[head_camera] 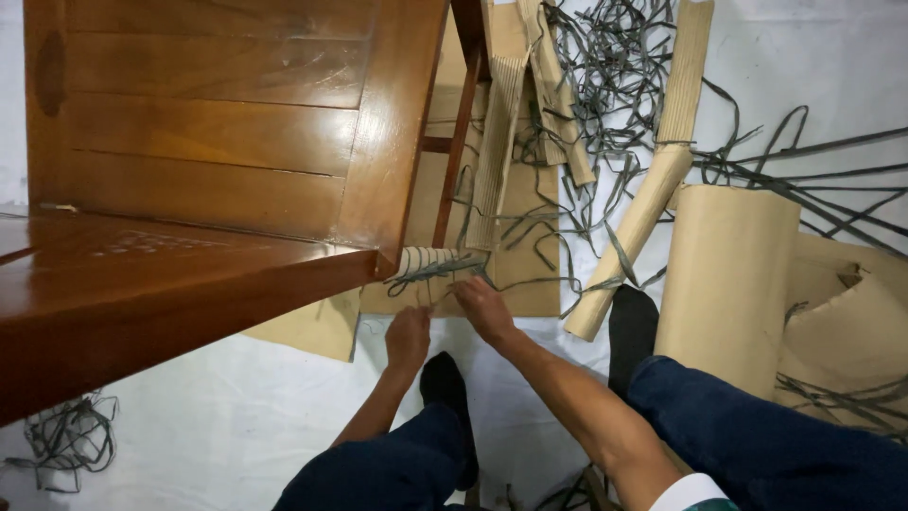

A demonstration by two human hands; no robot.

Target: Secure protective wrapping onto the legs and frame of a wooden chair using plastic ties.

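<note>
The big brown wooden furniture piece (208,161) fills the upper left of your view, lying over the white floor covering (218,416), its slatted panel uppermost and one thick leg running toward the middle. Right of it, flat sheets and rolls of brown corrugated cardboard (728,274) spread across the floor, one wide curved sheet near your right knee and a long rolled tube (643,213) slanting from the top down toward your feet. A tangle of grey plastic strapping (615,66) is heaped at the top of the floor covering, with long strands trailing toward the right edge and a smaller bundle (66,440) at the lower left corner. Your legs in dark blue trousers come in from the bottom, with both black-socked feet planted on the covering. The end of the furniture leg is wrapped in corrugated cardboard (426,262), bound with a grey strap, and lies just in front of your hands. Your right hand (484,308) is closed on the strap strands right beside that wrapped end. Your left hand (409,338) sits just below it, fingers curled; you cannot tell from here whether it grips a strand.
</note>
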